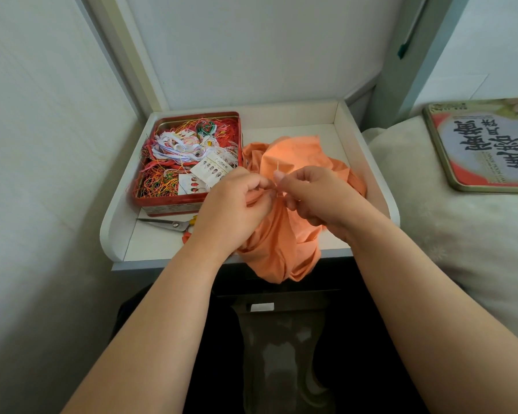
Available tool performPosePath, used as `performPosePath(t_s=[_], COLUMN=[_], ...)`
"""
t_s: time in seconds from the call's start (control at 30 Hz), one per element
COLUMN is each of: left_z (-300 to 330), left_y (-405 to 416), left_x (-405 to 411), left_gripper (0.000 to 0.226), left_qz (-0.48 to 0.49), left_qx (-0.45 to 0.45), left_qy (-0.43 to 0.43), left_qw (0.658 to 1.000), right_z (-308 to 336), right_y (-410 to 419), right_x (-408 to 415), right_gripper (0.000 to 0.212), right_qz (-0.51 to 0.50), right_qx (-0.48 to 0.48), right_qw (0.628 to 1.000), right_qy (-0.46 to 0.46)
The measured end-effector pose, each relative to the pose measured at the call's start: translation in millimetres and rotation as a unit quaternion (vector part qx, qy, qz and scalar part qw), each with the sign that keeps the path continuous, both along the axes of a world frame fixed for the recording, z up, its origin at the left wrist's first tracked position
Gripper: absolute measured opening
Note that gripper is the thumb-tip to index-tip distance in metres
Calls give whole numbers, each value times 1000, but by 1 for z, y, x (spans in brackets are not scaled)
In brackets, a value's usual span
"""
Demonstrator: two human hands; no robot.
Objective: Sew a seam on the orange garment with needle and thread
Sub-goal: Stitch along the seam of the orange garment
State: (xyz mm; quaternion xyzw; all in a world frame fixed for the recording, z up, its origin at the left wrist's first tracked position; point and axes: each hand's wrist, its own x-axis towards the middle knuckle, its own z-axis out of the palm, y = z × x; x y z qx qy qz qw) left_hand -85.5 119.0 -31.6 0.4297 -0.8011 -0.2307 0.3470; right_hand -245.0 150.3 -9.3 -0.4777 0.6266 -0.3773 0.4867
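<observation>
The orange garment [284,234] lies bunched on the white bedside table [353,162] and hangs over its front edge. My left hand [234,207] grips a fold of the fabric. My right hand [308,195] pinches a thin needle [278,167] that stands upright above the fabric, just right of my left fingertips. The two hands almost touch over the garment. No thread shows between them.
A red tin [150,201] full of tangled coloured threads and needle cards stands at the table's left. Scissors [165,224] lie in front of it. The tin's lid [485,144] rests on the bed at the right. Walls close in at the left and back.
</observation>
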Motion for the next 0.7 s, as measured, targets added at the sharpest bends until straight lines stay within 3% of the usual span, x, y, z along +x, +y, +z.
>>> performPosePath(t_s=[0.17, 0.37, 0.6, 0.7], left_z=[2, 12, 19, 19], left_y=[5, 5, 6, 3], left_x=[-2, 0, 5, 7], left_gripper=[8, 10, 8, 22], left_qz=[-32, -59, -81, -133], left_qx=[34, 204, 350, 437], left_qy=[-8, 46, 119, 183], left_qw=[999, 976, 926, 871], right_z=[1, 4, 7, 4], right_y=[2, -7, -12, -13], right_x=[-1, -4, -16, -13], right_gripper=[35, 32, 32, 34], right_qz=[34, -100, -142, -174], right_qx=[-28, -60, -130, -204], right_qw=[999, 993, 981, 963], right_qy=[29, 11, -22, -15])
